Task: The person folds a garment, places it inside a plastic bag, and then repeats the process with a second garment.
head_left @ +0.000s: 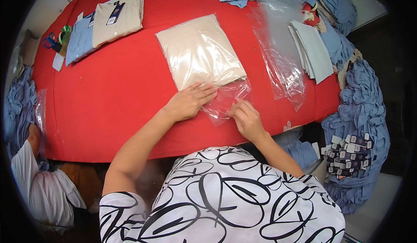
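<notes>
A folded beige shirt (200, 54) lies inside a clear plastic bag (223, 96) on the red-covered table. The bag's loose end points toward me and is slightly crumpled. My left hand (190, 102) rests flat on the bag's near left part, fingers stretched out by the shirt's lower edge. At the near right corner, my right hand (246, 117) pinches the edge of the bag's plastic between thumb and fingers.
Folded beige (117, 19) and blue shirts (81, 39) with tags lie far left, beside blue scissors (51, 41) and tape. Clear bags (282, 47) and white sheets (313, 52) lie right. Blue garments (358, 108) and tags (347, 154) hang at the right edge. Another person's sleeve (37, 186) shows at left.
</notes>
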Demonstrator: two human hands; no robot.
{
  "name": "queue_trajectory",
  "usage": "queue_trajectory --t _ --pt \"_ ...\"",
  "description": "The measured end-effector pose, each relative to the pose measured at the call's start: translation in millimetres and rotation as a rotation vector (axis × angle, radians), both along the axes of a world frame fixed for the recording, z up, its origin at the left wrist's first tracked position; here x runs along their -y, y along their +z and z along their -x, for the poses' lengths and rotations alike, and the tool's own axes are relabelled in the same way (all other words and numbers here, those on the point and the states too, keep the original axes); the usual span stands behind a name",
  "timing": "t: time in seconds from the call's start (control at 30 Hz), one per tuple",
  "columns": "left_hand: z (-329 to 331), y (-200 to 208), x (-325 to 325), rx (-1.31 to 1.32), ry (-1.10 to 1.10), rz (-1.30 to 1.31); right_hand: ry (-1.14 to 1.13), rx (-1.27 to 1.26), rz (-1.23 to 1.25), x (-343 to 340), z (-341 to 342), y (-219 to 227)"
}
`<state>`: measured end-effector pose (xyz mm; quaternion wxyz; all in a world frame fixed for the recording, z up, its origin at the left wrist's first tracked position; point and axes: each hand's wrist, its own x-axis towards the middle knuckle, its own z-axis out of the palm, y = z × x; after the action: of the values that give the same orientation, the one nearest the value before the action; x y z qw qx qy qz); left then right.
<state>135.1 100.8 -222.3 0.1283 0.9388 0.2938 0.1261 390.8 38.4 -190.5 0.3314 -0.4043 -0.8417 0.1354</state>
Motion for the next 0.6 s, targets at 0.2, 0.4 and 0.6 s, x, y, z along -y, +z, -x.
queue_trajectory --t 0.2,0.4,0.6 --pt "-0.4 -1.3 -2.0 -0.031 -0.021 -0.020 -0.034 -0.024 -0.026 30.7 -24.4 28.9" --pt "-1.4 0.5 -3.1 -0.025 -0.012 -0.015 -0.097 0.197 0.047 -18.5 -38.7 -5.9" --pt "-3.1 -2.7 -2.8 0.037 -0.006 0.018 -0.127 0.148 -0.034 -5.9 -44.6 -8.8"
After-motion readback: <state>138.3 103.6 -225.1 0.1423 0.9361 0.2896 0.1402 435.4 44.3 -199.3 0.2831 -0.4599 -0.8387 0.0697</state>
